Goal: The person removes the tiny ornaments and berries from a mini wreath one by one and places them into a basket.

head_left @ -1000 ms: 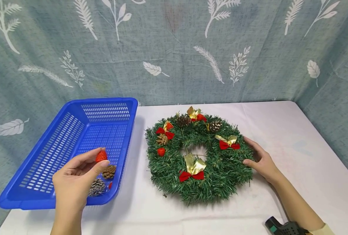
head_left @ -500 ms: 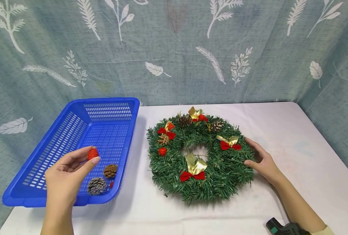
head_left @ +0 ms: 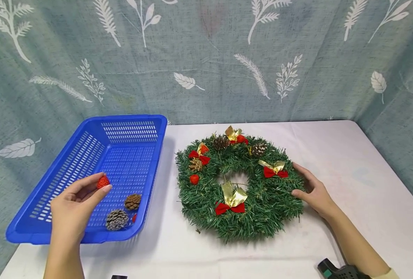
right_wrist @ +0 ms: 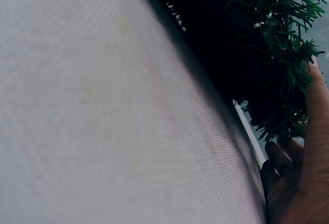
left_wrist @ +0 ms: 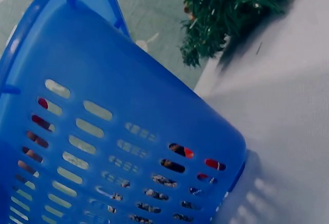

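Note:
Between thumb and fingertips, my left hand pinches a small red strawberry-like ornament over the blue plastic basket. Inside the basket's near right corner lie a brown pine cone, a frosted grey pine cone and a partly hidden red piece. A green Christmas wreath lies flat on the table, decorated with red-and-gold bows, pine cones and red berries. My right hand holds its right edge, thumb and fingers spread around the branches; the right wrist view shows the thumb against the greenery.
A white cloth covers the table, with a leaf-patterned curtain behind it. The basket's slotted wall fills much of the left wrist view. A black device sits by the right wrist.
My left hand has moved left over the basket with the red strawberry-like ornament, uncovering more of the pine cones. My right hand stays at the wreath. The head view has shifted slightly.

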Motion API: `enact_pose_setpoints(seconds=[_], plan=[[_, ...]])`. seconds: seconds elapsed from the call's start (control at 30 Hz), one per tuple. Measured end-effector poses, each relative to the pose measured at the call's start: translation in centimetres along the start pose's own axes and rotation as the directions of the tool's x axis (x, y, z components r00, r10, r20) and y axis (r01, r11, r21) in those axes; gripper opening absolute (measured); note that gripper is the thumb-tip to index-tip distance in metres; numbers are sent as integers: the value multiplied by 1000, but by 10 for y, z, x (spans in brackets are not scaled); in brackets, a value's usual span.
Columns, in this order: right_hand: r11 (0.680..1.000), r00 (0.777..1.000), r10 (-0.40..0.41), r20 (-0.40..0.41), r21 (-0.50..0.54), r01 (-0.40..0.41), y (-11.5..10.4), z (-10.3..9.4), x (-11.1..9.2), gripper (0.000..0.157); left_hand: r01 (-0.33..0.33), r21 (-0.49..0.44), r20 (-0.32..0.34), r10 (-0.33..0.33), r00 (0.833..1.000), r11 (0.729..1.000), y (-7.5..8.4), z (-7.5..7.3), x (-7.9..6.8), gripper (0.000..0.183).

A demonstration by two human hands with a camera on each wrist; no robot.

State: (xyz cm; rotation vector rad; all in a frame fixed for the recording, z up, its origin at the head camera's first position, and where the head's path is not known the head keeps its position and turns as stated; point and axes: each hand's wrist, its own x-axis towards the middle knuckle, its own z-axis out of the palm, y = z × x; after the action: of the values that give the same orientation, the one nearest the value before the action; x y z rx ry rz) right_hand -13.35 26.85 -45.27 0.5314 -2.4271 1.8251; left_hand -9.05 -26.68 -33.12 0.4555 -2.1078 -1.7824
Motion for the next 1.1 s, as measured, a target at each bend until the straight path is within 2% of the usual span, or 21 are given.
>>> enact_pose_setpoints(seconds=[0.2,0.37,0.47,0.63,0.73,0.8,1.1], plan=[[1000,1000,-11,4,0,11,-1,-1,0,74,43,-12,44,-42,998,999,-6,-4,6,40],[1000,1000,-6,5,-5,6,-2,0,0,74,20,-40,55,-17,998,999,-8,-3,6,41],[1000,1000,-8,6,-3,8,-2,0,0,74,2,-63,19,-1,1000,998,-6,-1,5,43],[1000,1000,-13,7,3,13,-2,0,1,74,7,-115,-77,-16,997,993,-1,2,5,53],[1000,1000,-13,8,2,13,-2,0,1,74,-27,-194,-117,4,993,981,2,3,4,57],[1000,1000,-14,7,2,14,-2,0,1,74,-59,-245,-131,28,991,968,3,4,3,59],[1000,1000,-24,3,6,24,-1,0,1,74,-129,-329,-140,87,986,935,8,7,-1,59]])
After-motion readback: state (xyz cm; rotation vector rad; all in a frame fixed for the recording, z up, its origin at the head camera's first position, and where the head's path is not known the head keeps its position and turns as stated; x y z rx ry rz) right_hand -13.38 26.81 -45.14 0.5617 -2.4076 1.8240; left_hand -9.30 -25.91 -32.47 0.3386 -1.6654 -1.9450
